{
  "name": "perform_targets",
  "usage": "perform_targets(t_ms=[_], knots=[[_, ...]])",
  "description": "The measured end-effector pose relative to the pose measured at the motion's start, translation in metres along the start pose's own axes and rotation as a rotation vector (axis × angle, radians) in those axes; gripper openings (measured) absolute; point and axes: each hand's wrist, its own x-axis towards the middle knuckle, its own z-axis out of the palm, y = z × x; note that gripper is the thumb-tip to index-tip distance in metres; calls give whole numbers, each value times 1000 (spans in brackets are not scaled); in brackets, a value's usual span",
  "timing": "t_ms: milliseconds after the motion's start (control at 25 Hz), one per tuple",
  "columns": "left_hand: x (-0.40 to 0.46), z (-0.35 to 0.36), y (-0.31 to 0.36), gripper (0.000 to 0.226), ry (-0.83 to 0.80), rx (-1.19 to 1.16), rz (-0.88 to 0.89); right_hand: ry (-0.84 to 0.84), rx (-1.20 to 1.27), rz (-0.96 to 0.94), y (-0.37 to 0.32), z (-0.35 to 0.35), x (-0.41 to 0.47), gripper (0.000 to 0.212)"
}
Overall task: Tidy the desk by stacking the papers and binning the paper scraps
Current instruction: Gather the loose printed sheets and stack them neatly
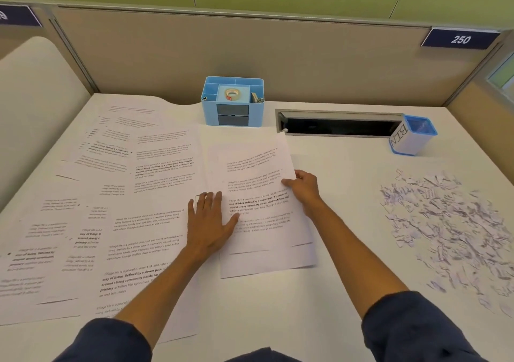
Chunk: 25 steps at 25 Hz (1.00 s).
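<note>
Head view, only one camera here:

Left hand: the left hand (209, 222) lies flat, palm down, fingers straight and a bit spread. It's pressing where the loose printed sheets meet the small stack, thumb tip reaching over onto the stack's top page.

Right hand: the right hand (304, 187) pinches the right edge of the top sheet (258, 191), thumb on top of the page, the other fingers curled under the edge. That edge looks slightly lifted and the sheet sits tilted against the one below.

Stack: the small stack (267, 261) lies between the two hands, its bottom corners poking out below the tilted top sheet, nearer the person than either hand.

Loose papers: the scattered papers (91, 217) cover the desk out to the left of the left hand, overlapping each other at all sorts of angles, some running under the left forearm.

Scraps: the paper scraps (445, 228) are a wide messy pile well to the right of the right hand, not touching it.

Bin: a little blue cup labelled BIN (411, 136) stands beyond and to the right of the right hand, past the scraps, just beside the cable slot (339, 123).

Organizer: a blue desk organizer (233, 101) with a tape roll (232, 93) in it sits straight beyond both hands, against the partition.

Desk: white desk (333, 292), dark sleeves at the bottom.
</note>
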Motion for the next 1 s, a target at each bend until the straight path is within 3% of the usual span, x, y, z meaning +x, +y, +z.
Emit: perform_targets(t_ms=[120,280,360,480,600,720,840,1000], knots=[[2,6,0,96,-26,31,40,68,-197,-60,-1,13,13,14],[2,14,-1,87,6,66,53,80,-587,-133,-1,31,19,47],[2,14,0,82,15,85,65,52,-641,-93,-4,36,20,52],[2,14,1,80,17,90,72,41,-552,-70,-13,33,22,43],[-1,14,0,81,4,93,66,47,-243,62,-20,22,24,44],[-4,13,-1,86,-11,99,70,-60,-93,127,-16,16,28,45],[-5,10,0,95,-38,104,59,-130,-130,44,-7,16,30,41],[3,-3,4,98,7,9,14,-83,-183,-136,-19,7,7,30]])
